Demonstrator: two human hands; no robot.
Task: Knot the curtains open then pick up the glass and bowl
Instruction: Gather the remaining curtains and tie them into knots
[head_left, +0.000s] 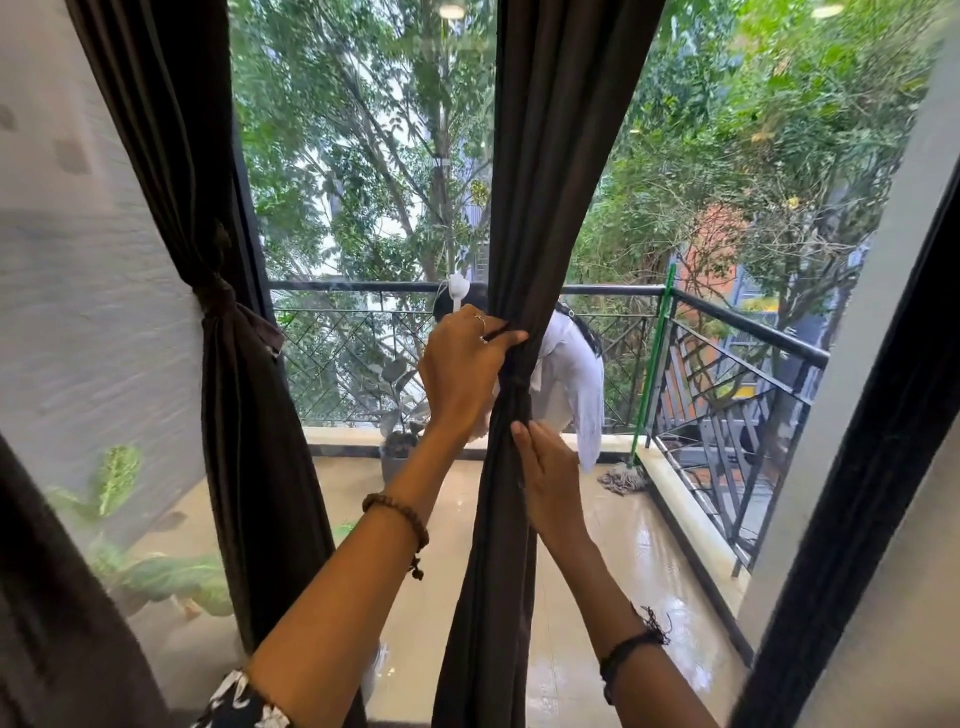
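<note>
Hands (467, 364) gathering dark curtain (524, 234), bunched folds

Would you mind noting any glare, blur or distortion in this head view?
Head view: wide-angle bending bows the window frame at right; ceiling-light reflections dot the glass at top; the left wall looks smeared; the hands and middle curtain stay sharp.

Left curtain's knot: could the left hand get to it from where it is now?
Probably yes. The left hand grips the middle curtain, and nothing stands between it and the left curtain's knot, only bare window glass.
</note>
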